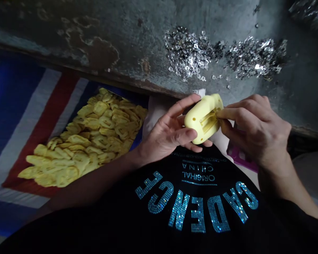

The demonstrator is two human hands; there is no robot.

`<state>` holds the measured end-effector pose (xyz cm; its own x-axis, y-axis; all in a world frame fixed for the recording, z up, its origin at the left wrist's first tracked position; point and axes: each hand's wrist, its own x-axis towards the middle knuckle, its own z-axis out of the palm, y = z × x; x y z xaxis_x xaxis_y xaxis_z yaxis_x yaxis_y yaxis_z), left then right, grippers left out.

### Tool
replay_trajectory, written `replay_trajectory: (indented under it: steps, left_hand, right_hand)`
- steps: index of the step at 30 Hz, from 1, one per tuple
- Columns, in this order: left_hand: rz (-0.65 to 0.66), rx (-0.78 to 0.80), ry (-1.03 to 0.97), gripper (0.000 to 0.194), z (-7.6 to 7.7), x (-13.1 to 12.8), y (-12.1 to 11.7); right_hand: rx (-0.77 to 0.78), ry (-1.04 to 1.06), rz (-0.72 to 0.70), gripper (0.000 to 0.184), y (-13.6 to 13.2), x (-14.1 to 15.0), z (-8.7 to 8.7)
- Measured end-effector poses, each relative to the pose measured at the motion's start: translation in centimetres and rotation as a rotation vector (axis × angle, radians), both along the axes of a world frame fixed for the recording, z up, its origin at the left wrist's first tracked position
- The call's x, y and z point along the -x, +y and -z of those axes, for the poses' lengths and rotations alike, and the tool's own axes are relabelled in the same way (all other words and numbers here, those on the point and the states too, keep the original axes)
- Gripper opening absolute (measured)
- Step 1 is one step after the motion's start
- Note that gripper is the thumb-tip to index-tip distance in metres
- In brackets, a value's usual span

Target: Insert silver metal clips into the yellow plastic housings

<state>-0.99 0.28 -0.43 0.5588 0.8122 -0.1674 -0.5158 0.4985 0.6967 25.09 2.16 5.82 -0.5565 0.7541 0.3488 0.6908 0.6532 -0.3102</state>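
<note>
A pale yellow plastic casing (197,123) with a long recess and small holes rests in my left hand (172,132). The thumb presses its near end while the fingers curl behind it. My right hand (254,123) has thumb and forefinger pinched together at the far end of the recess; whatever is between these fingertips is too small to make out. Beyond my hands, small shiny metal tabs lie in two heaps, a left heap (188,53) and a right heap (257,58), on a worn metal table (140,42).
Many similar yellow casings (92,137) are piled at the left on a blue, white and red striped sheet (42,130). The table's front edge runs just beyond my hands. A clear plastic bag (312,14) lies at the far right, and something purple (241,160) shows below my right hand.
</note>
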Motion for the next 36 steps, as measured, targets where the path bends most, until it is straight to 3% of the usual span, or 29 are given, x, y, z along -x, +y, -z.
replay_trajectory:
  steps: [5,12,15,18,23,27,33,36]
  left_hand:
    - [-0.027,0.016,-0.005,0.074,0.1,-0.1,0.0]
    - [-0.034,0.017,0.022,0.081,0.1,-0.1,-0.1]
    - [-0.037,-0.048,0.106,0.078,-0.4,-0.2,-0.6]
    - [-0.071,-0.151,0.24,0.079,-1.1,-0.3,-1.0]
    - [-0.03,-0.318,0.352,0.089,-1.9,-0.8,-1.4]
    - [-0.044,-0.459,0.435,0.09,-2.4,-1.5,-1.7]
    - [0.02,-0.566,0.447,0.109,-3.0,-3.0,-2.1]
    - [0.04,-0.597,0.481,0.096,-3.1,-3.7,-2.1]
  right_hand:
    - [-0.004,0.058,0.02,0.031,-0.6,0.1,0.2]
    - [0.01,0.174,0.187,0.031,-1.9,-0.1,1.1]
    - [0.252,0.361,0.22,0.024,-1.2,-0.5,1.6]
    - [0.528,0.496,0.186,0.037,0.0,-1.2,2.1]
    - [0.644,0.602,0.165,0.062,1.3,-1.7,3.1]
    - [0.585,0.662,0.125,0.067,0.8,-1.6,4.6]
    - [0.278,0.845,0.248,0.068,-2.2,-1.6,7.8]
    - [0.185,0.921,0.262,0.067,-3.0,-1.9,9.1]
